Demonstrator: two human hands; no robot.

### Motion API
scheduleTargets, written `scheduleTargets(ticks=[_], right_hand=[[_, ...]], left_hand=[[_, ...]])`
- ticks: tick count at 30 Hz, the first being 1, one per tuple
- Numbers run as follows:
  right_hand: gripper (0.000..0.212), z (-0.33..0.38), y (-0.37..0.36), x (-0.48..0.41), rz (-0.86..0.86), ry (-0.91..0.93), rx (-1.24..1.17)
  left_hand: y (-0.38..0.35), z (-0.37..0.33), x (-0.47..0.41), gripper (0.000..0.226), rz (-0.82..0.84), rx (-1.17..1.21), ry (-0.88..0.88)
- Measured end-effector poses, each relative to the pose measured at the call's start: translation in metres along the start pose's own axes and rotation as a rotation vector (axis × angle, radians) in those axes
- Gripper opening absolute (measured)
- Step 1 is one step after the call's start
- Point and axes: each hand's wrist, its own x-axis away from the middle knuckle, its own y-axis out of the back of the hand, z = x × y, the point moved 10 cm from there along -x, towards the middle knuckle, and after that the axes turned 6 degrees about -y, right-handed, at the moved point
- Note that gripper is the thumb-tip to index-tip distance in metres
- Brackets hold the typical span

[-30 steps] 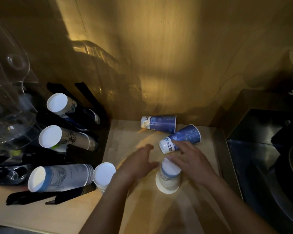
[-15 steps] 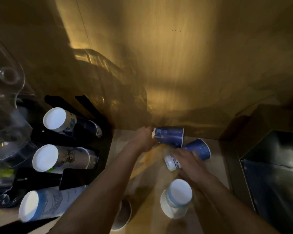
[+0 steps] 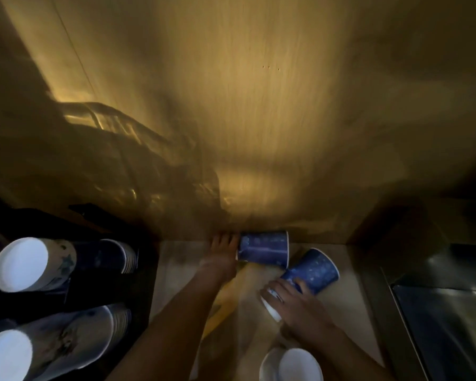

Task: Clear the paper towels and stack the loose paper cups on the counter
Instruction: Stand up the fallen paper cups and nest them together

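Observation:
Two blue paper cups lie on their sides on the wooden counter [image 3: 349,312]. The far blue cup [image 3: 264,248] rests against the back wall, and my left hand [image 3: 222,254] grips its base end. The near blue cup [image 3: 311,270] points up and to the right, with my right hand [image 3: 294,301] closed over its white base. An upside-down white cup stack [image 3: 291,365] stands at the bottom edge below my right hand. No paper towels are visible.
A black rack [image 3: 146,270] on the left holds lying stacks of cups [image 3: 33,264] and more cups [image 3: 47,347]. A dark metal sink [image 3: 445,325] lies to the right. The wooden back wall [image 3: 259,133] rises just behind the cups.
Both hands reached away from the upside-down cup to the two lying blue cups and took hold of them. The view tilted up, pushing the counter lower in frame.

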Motion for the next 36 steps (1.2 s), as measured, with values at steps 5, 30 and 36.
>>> scheduleTargets(ticks=[5, 30, 36], right_hand=[[0.07, -0.002, 0.002, 0.004, -0.011, -0.019, 0.011], [0.07, -0.034, 0.026, 0.036, -0.023, -0.204, 0.058], [0.062, -0.08, 0.098, 0.061, -0.386, -0.536, -0.434]], left_hand=[[-0.006, 0.011, 0.001, 0.073, -0.1, -0.045, -0.005], [0.115, -0.029, 0.075, 0.067, -0.295, 0.37, -0.118], [0.084, -0.041, 0.074, 0.062, -0.154, 0.388, -0.173]])
